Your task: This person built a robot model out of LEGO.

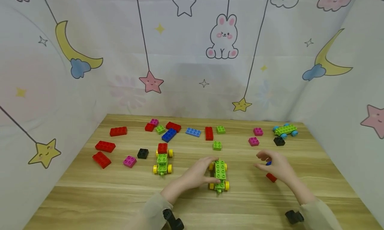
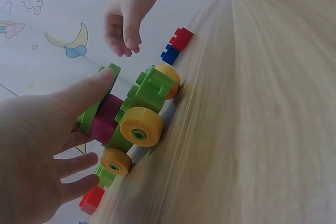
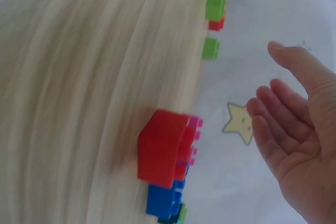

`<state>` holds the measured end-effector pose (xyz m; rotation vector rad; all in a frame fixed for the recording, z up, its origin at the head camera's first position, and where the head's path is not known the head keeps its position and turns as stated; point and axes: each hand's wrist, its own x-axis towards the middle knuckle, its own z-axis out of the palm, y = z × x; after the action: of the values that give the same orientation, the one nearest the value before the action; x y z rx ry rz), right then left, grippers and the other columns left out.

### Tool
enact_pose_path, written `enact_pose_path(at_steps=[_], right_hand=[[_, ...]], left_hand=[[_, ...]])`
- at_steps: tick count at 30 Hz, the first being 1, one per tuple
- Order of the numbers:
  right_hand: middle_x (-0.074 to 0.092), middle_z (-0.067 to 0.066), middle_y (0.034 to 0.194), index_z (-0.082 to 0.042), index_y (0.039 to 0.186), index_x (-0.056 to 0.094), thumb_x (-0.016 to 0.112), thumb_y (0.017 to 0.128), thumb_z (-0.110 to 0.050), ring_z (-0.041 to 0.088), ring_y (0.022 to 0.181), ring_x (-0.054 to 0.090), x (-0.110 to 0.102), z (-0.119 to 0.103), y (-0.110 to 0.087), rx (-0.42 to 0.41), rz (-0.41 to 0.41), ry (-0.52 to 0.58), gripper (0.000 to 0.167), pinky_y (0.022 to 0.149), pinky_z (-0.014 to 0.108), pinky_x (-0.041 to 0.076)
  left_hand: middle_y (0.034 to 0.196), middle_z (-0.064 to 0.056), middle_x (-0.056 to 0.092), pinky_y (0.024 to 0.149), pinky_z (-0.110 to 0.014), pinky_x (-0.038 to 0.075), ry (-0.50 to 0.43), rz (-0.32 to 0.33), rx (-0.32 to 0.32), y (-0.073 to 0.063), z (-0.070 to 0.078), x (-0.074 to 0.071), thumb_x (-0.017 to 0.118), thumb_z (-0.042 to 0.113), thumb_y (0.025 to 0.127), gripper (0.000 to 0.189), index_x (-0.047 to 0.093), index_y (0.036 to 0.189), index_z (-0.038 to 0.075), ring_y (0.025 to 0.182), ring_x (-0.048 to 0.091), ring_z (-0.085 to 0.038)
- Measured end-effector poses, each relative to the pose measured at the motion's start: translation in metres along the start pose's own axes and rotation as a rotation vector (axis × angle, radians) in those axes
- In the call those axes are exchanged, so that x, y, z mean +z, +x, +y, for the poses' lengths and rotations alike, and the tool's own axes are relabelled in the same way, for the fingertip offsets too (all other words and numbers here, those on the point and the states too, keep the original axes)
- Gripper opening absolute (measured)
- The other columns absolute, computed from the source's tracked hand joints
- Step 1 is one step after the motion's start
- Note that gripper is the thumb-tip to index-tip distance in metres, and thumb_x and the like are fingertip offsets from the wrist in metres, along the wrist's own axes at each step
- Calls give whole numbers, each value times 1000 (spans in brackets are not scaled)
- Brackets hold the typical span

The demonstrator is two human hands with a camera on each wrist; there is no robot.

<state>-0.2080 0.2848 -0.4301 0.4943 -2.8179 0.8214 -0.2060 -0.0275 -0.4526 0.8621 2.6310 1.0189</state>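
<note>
My left hand [image 1: 195,174] holds a green toy car [image 1: 220,171] with yellow wheels, thumb and fingers at its upper long green brick. Between that brick and the car's base sits a magenta brick [image 2: 106,120], visible in the left wrist view. My right hand [image 1: 278,167] hovers with loosely bent fingers and nothing in them. Below it on the table are a blue brick [image 1: 268,163] and a red brick [image 1: 271,177], partly covered by the hand in the head view. In the right wrist view the red brick [image 3: 160,148] stands close to the camera.
Left of my left hand stands another green car [image 1: 162,166] with yellow wheels and a red brick on it. A green car [image 1: 285,130] with blue wheels is at the back right. Loose bricks, such as a black brick [image 1: 143,153], lie about the wooden table [image 1: 120,196].
</note>
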Motion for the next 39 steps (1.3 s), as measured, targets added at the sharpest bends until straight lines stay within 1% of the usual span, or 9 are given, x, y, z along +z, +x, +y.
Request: enact_pose_path(at_steps=[4,7,10,14,22,29,33,39], right_hand=[[72,14,92,0,96,69,82,79,-13,29,84,68,-4,10,-8,41,30,-5,25,72,37,58],[72,11,89,-1,93,69,83,77,-14,27,82,68,-8,14,-13,63,45,-19,25,70,31,57],[71,8,86,-2,89,68,84,75,-13,22,79,66,-12,19,-17,73,49,-33,25,67,25,55],[70,6,84,-3,87,67,86,71,-12,17,75,64,-14,27,-23,87,35,-45,26,63,22,52],[69,3,84,-4,88,66,89,69,-19,10,73,60,-18,37,-33,160,-42,-71,33,62,21,49],[67,2,85,-4,90,66,89,68,-26,12,75,57,-17,41,-36,206,-98,-58,40,62,21,48],[66,1,83,-4,91,65,89,67,-26,11,74,56,-15,41,-36,214,-124,-63,40,61,22,47],[65,1,80,-3,89,65,90,65,-21,9,70,54,-14,40,-36,199,-116,-70,39,60,21,46]], left_hand=[[150,-10,46,115,-47,35,1,-1,6,0,-1,1,76,41,83,79,42,147,8,139,42,-29],[150,-10,46,115,-47,34,2,-1,7,1,-2,1,76,41,83,79,42,147,8,139,42,-29],[150,-10,46,115,-47,35,6,-1,8,1,-2,1,76,41,83,79,42,147,8,139,42,-29],[149,-10,47,114,-46,36,10,0,10,0,0,0,76,40,83,78,43,146,8,138,43,-29],[149,-10,47,114,-45,37,8,6,5,0,-1,1,76,40,84,78,43,146,8,138,43,-29],[149,-9,47,113,-45,37,15,5,1,1,-2,2,76,41,84,77,43,147,10,138,43,-28],[149,-8,47,113,-45,37,13,5,2,0,-2,2,76,41,84,77,43,147,10,138,43,-28],[149,-8,47,113,-45,37,16,3,4,1,-1,1,76,41,84,77,43,146,9,138,43,-28]])
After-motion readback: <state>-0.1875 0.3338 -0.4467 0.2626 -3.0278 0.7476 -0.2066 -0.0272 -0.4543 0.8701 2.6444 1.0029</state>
